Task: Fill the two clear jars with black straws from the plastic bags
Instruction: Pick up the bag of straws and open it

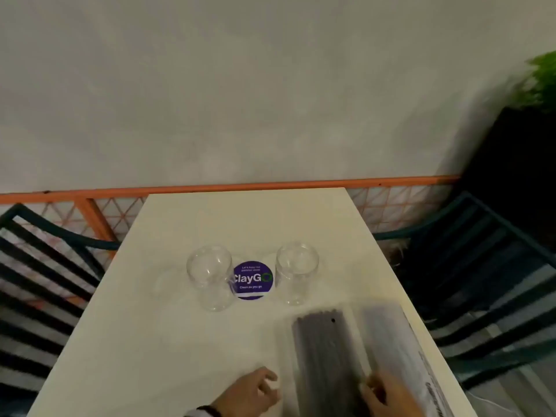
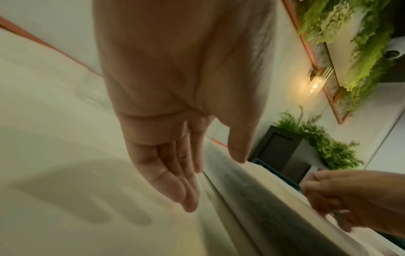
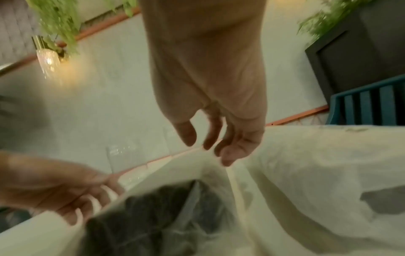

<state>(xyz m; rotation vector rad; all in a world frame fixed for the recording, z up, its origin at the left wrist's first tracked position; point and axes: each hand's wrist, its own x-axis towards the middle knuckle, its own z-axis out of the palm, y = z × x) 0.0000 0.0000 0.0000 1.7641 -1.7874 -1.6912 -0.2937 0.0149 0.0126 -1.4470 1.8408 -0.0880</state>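
head view: a white table [image 1: 168,341] was seen against a grey wall, with a round purple sticker [image 1: 253,279] near its middle taken as the landmark. two clear jars were noted upright and empty: the left jar [image 1: 210,279] just beside the sticker on its left, the right jar [image 1: 297,276] just beside it on its right. nearer than the sticker and off to its right, two plastic bags were laid side by side; the left bag [image 1: 326,353] showed black straws [image 1: 322,341] plainly, the right bag [image 1: 391,341] was blurred and greyer. the left hand [image 1: 252,389] was seen at the near edge, below the sticker, by the left bag's edge, fingers loosely bent. the right hand [image 1: 388,395] lay over the seam between the bags; its grip could not be told here. dark slatted chairs [image 1: 481,281] stood on either side of the table.

left wrist view: the left hand [image 2: 175,147] was shown with fingers straight and together, thumb apart, nothing held, over the table beside the bag [image 2: 252,199]. the right hand [image 2: 355,199] was blurred at the bag's far side.

right wrist view: the right hand [image 3: 210,131] was held with fingers spread and relaxed just above crumpled bag plastic [image 3: 306,164], nothing clasped. the left hand [image 3: 65,188] was at the bag's edge, whether pinching it could not be told. dark straws [image 3: 153,216] were visible through the plastic.
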